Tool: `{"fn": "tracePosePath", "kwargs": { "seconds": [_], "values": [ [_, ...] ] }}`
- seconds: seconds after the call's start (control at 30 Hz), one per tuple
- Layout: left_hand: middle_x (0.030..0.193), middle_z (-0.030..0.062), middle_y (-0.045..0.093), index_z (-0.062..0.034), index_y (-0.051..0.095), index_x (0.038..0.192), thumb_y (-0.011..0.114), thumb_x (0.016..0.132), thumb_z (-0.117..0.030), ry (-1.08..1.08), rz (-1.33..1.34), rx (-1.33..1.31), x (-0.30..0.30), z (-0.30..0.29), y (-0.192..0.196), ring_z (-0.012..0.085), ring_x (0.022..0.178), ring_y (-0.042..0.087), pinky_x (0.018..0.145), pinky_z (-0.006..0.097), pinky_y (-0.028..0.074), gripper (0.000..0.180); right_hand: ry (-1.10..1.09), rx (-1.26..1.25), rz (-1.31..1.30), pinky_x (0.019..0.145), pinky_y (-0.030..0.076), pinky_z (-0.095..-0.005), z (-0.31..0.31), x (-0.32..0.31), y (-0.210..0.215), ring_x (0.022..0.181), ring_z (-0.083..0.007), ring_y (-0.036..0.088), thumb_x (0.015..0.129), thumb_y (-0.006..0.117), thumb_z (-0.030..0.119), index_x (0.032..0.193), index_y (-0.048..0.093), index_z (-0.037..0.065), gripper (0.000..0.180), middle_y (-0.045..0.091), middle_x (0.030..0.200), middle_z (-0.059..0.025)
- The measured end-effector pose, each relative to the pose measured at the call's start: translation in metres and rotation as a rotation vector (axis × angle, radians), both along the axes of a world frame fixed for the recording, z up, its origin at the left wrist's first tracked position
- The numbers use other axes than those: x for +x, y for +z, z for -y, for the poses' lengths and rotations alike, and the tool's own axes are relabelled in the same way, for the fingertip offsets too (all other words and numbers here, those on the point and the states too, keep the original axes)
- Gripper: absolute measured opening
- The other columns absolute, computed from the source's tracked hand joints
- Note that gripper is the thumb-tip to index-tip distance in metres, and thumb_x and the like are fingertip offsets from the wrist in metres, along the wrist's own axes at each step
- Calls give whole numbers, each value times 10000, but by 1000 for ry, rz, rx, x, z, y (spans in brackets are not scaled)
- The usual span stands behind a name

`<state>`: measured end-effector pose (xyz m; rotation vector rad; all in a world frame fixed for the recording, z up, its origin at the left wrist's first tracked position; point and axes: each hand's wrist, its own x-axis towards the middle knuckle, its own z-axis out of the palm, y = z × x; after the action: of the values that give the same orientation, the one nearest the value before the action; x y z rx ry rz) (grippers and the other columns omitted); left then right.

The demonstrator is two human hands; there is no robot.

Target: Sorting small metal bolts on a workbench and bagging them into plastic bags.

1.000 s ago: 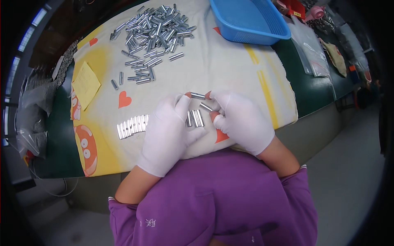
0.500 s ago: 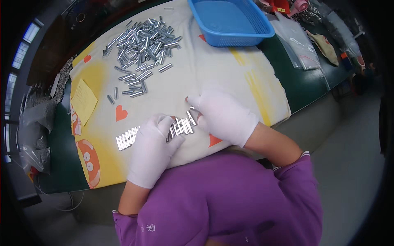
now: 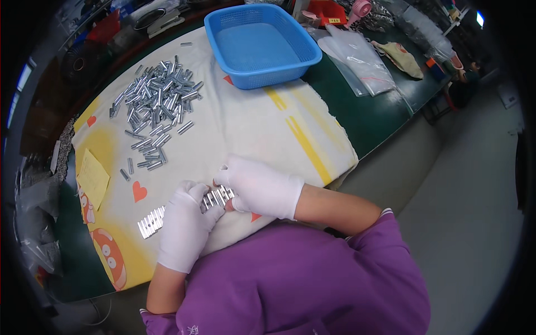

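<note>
A row of short shiny metal pins (image 3: 151, 222) lies side by side on the white, yellow-patterned cloth, near its front edge. My left hand (image 3: 184, 228), in a white glove, covers the middle of this row, its curled fingers and thumb gripping the pins from the far and near sides. At the row's right end, my gloved right hand (image 3: 261, 188) closes its thumb and fingers around the last pins. Beyond my hands lies a loose heap of similar metal pins (image 3: 159, 96), with a few strays nearer the row.
A blue plastic basket (image 3: 258, 75) stands at the cloth's (image 3: 245, 125) far edge. Clear plastic bags (image 3: 357, 58) lie to its right on the green table (image 3: 365, 125). A yellow paper slip (image 3: 92, 178) is at the left. Red bin (image 3: 326, 12) stands behind.
The head view has shifted, so the scene sits lower and further left. My right hand has come closer to my left, and the slanted end pin is now in line with the row.
</note>
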<state>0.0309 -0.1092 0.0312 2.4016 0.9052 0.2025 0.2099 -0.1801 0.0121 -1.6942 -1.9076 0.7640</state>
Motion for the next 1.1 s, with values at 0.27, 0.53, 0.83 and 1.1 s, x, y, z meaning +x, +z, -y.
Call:
{"fn": "tracePosePath", "kwargs": {
  "seconds": [0.27,0.53,0.83,1.1],
  "values": [
    [1025,185,580,30,598,1037,724,765,-53,-28,82,32,-8,7,-14,343,844,602,757,417,500,311,11,11,-111,827,493,-445,5,-10,-5,911,-389,601,766,694,32,1034,637,1,276,604,974,-210],
    [920,183,623,22,594,1076,695,802,-29,69,209,-41,-5,23,-11,339,821,613,716,421,488,296,-89,213,-203,812,474,-431,24,-15,-9,909,-382,555,747,677,-5,1025,576,6,296,566,954,-185],
    [799,105,639,-17,609,1144,699,792,-14,129,289,-161,-8,28,-17,239,665,625,604,340,495,363,39,280,-188,793,485,-402,26,-16,-21,896,-344,565,735,679,-29,1095,600,52,377,573,963,-146],
    [972,36,688,21,508,1350,655,805,79,21,400,-238,-16,25,-33,55,730,523,658,208,449,567,-91,221,-345,761,491,-328,36,-17,-21,887,-249,570,767,722,-31,1245,568,72,513,570,1020,-94]
  ]
}}
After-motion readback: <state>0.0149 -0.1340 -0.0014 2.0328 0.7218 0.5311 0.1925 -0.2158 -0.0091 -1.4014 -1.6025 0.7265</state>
